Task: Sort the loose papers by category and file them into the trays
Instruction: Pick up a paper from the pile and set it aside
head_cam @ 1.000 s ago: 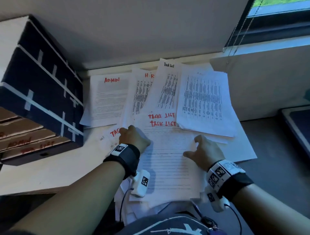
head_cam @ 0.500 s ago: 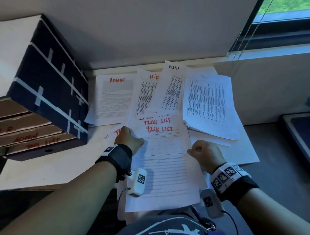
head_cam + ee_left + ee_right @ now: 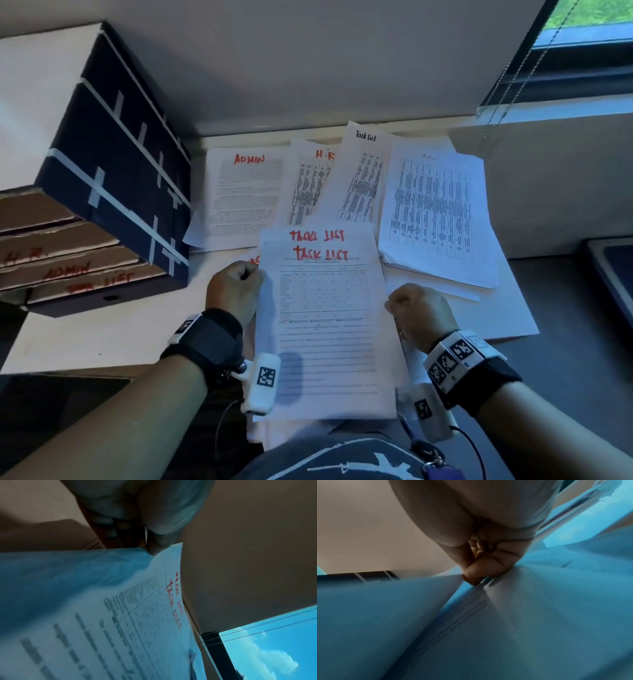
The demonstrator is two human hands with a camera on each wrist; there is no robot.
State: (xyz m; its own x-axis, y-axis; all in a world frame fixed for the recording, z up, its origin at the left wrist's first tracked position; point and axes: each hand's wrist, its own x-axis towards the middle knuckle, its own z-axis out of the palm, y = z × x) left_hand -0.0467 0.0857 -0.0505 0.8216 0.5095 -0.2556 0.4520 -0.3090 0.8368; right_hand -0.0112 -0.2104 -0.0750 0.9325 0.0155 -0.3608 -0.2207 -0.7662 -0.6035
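Held stack: a thin bundle of white printed sheets headed TASK LIST in red marker [image 3: 325, 329] sits between the two hands at the near edge of the desk, its near end hanging over the person's lap; two red headings show one above the other, so the sheets are staggered, I'd guess to keep each label readable while matching them.
Left hand: the left hand [image 3: 234, 291] is clenched on the stack's left edge near the top corner, thumb on the page as the left wrist view shows, probably to steady that side while the sheets are squared.
Right hand: the right hand [image 3: 419, 313] pinches the right edge, fingers curled under and thumb over it; a grip on both sides suits lifting the category as one bundle.
Destination: the stacked brown cardboard trays in a dark navy box with white tape [image 3: 68, 267] stand to the left, fronts lettered H.R, ADMIN and TASK LIST; the lowest looks like this bundle's slot.
Unsorted spread: beyond the stack lie a white text sheet marked ADMIN in red [image 3: 245, 192], a table sheet marked H.R [image 3: 310, 185], a sheet titled Task List in black [image 3: 363, 174] and a dense table sheet [image 3: 433, 209], fanned and overlapping so the headings show.
Surface: the pale desk top [image 3: 102, 335] carries everything.
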